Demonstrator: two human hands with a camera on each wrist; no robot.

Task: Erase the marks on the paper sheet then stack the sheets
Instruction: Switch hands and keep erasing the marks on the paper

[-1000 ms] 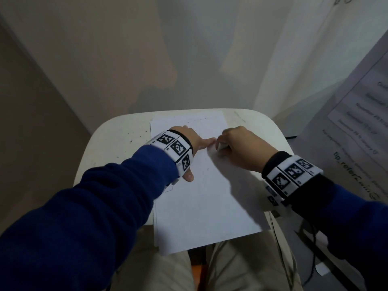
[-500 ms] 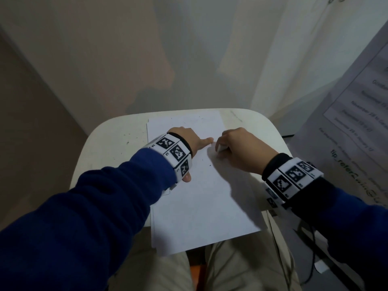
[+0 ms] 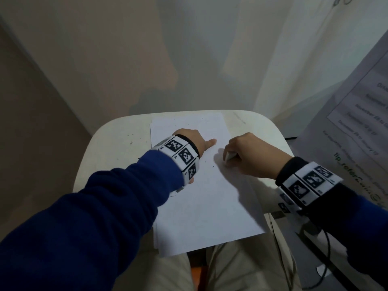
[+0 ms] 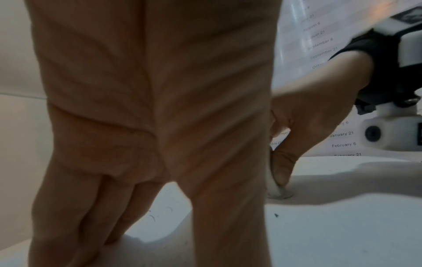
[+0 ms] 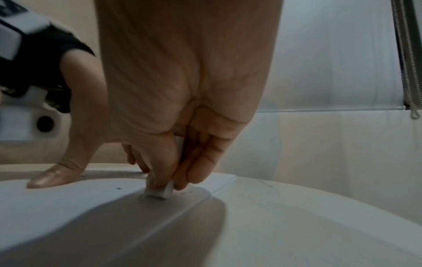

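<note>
Nearest, the white rectangular paper sheet (image 3: 201, 198) hangs over the near edge of the small cream rounded table (image 3: 109, 148), with another sheet's edge visible under it. On its middle the right hand (image 3: 249, 156) pinches a small white block eraser (image 5: 160, 191) and presses it on the paper. Just beside, the left hand (image 3: 193, 141) lies flat with spread fingers, holding nothing. Farther, dark crumbs (image 3: 189, 122) are scattered.

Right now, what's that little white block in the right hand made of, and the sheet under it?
The white block looks like matte rubber, an eraser: dark crumbs lie around it. The sheet looks like thin plain paper, flat with a crisp edge. The right hand pinches the block against it.
</note>
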